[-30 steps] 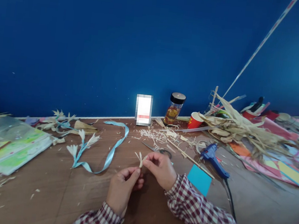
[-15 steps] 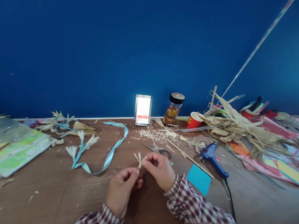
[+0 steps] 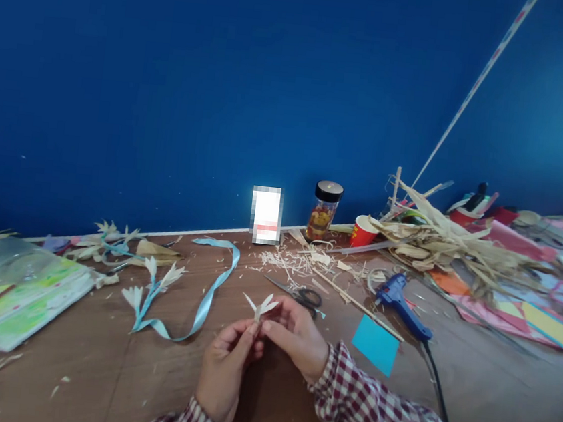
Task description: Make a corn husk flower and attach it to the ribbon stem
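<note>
A small pale corn husk flower (image 3: 261, 308) stands upright between my hands, its narrow petals fanning out at the top. My left hand (image 3: 224, 369) is closed, pinching the flower's base between thumb and fingers. My right hand (image 3: 299, 339) is closed too, its thumb and fingertips on the flower's right side. Just beyond the right hand lie dark-handled scissors (image 3: 308, 297). To the left is a finished-looking spray of husk flowers (image 3: 149, 291) with a blue-wrapped stem, joined to a light blue ribbon (image 3: 207, 300).
Husk scraps (image 3: 289, 262) litter the table (image 3: 152, 385). On the right lie a blue glue gun (image 3: 402, 305), a blue paper square (image 3: 375, 344), and a dried husk pile (image 3: 439, 244). Along the wall stand a lidded jar (image 3: 322, 215) and red paper cup (image 3: 364, 231). A painted sheet (image 3: 35, 302) lies left.
The flower's petals now show broader and more spread. My right hand has shifted slightly down, with its thumb lower on the flower. The left hand keeps its pinch; the view has tilted slightly.
</note>
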Available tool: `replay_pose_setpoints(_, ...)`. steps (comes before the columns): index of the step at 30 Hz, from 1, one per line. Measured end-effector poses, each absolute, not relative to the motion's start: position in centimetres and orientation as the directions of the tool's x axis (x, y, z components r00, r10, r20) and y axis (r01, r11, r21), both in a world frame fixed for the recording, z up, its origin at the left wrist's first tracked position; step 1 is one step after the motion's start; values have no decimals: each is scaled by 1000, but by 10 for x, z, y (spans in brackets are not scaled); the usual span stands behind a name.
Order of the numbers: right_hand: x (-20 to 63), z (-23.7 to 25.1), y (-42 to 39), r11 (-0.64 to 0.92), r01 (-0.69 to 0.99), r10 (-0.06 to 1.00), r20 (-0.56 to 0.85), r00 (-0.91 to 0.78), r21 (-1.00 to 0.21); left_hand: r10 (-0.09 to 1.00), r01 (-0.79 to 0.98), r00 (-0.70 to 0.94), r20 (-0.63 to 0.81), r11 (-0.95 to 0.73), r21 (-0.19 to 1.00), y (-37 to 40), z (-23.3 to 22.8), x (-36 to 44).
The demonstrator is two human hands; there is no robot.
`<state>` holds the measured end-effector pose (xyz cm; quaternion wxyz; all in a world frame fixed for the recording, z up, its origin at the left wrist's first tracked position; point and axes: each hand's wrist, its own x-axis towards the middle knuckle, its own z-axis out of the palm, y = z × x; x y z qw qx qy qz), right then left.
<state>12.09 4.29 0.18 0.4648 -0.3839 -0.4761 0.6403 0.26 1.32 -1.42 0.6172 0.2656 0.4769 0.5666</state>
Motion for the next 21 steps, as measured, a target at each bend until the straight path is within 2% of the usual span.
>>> replay_pose_setpoints(3, 117, 1, 38, -167, -255, 943, -80, -322, -952, 965, -405, -96, -244, 186, 895, 13, -19, 2)
replay_pose_setpoints(11, 112, -1, 34, -205, -373, 955, -101, -280, -905, 976, -299, -111, -189, 148, 943, 9, -23, 4)
replay_pose_setpoints(21, 112, -3, 35, -225, -353, 953, -129, -276, -908, 980, -262, -113, -164, 129, 956, 8, -18, 5)
